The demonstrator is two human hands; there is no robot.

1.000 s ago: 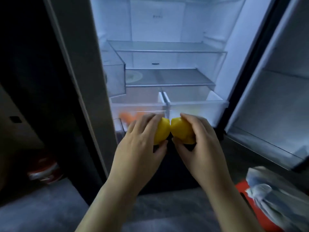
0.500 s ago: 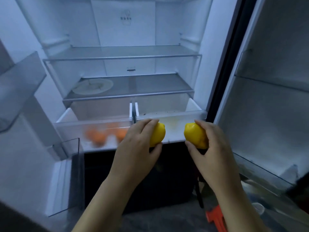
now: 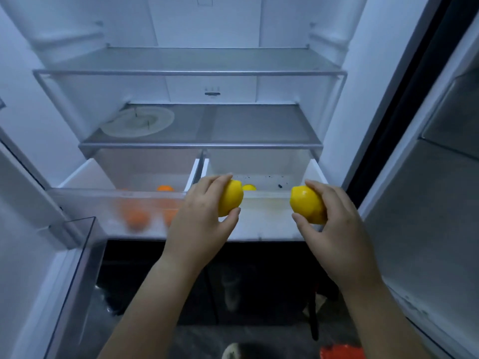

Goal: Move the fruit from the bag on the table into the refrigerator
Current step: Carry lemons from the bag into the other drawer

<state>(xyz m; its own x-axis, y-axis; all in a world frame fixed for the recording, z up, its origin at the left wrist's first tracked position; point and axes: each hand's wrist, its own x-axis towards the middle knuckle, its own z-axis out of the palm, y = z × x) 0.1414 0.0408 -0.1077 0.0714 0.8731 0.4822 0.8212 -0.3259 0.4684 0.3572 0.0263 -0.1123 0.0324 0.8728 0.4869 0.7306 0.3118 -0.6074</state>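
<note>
Lemon point(image 3: 230, 198) in the left hand point(image 3: 199, 224), second lemon point(image 3: 307, 204) in the right hand point(image 3: 334, 226): each hand curls fingers and thumb round its fruit, the two held apart just in front of the right drawer point(image 3: 267, 221) of the open refrigerator point(image 3: 207, 22). A third lemon point(image 3: 248, 187) lies inside that drawer. Oranges point(image 3: 136, 218) sit in the left drawer point(image 3: 98, 211) beside it, blurred through its frosted front.
</note>
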